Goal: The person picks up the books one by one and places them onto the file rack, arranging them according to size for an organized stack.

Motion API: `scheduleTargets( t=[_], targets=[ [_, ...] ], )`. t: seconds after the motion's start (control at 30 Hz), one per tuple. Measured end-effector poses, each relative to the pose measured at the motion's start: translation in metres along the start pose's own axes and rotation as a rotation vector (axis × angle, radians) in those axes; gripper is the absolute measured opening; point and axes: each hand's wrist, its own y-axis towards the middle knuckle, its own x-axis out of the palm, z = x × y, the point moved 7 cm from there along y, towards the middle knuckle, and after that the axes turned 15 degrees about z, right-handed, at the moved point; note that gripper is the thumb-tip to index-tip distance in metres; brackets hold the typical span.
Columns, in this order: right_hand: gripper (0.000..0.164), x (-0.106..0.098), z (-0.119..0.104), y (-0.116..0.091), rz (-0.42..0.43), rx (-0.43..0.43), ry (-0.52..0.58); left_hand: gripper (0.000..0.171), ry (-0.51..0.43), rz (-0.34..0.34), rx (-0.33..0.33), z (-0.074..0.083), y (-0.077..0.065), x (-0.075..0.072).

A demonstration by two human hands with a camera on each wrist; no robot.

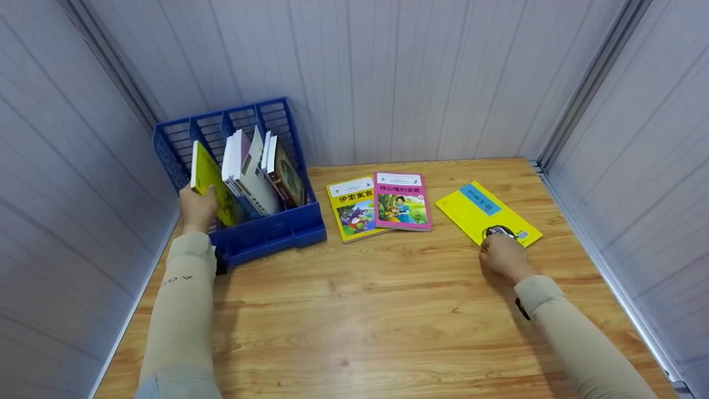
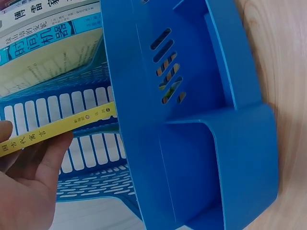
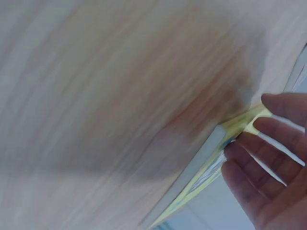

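Note:
My left hand (image 1: 198, 208) grips a thin yellow book (image 1: 206, 173) by its spine edge, thumb on one side and fingers on the other. That book stands upright and slightly tilted in the left part of a blue desk file rack (image 1: 268, 239). In the left wrist view, dark lettering runs along the yellow spine (image 2: 57, 125). Over at the right, my right hand (image 1: 505, 256) is at the near edge of another yellow book (image 1: 458, 211) with a blue title block, lying flat. The right wrist view shows those fingers (image 3: 273, 155) spread and extended over its cover.
Several books (image 1: 257, 185) lean in the rack's middle and right compartments. Between rack and right hand, a yellow picture book (image 1: 348, 219) lies partly under a pink one (image 1: 401, 213) on the wooden table (image 1: 343, 310). Pale panel walls (image 1: 410, 83) enclose the back and sides.

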Motion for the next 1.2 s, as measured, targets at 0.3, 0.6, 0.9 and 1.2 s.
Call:
scheduleTargets(
  t=[0.3, 0.6, 0.9, 1.2],
  targets=[
    [0.069, -0.006, 0.028, 0.009, -0.149, 0.060, 0.095, 0.048, 0.045, 0.060, -0.057, -0.003, 0.000, -0.008],
    [0.085, -0.006, 0.037, 0.018, -0.223, 0.134, 0.115, 0.049, 0.063, 0.089, -0.012, 0.001, -0.004, -0.012],
    [0.080, -0.010, 0.029, 0.022, -0.211, 0.029, -0.012, 0.066, 0.014, 0.068, -0.014, 0.003, -0.013, -0.019],
    [0.060, -0.005, 0.026, 0.022, -0.194, -0.019, -0.087, 0.087, -0.060, 0.021, -0.041, 0.006, -0.024, -0.027]
  ],
)
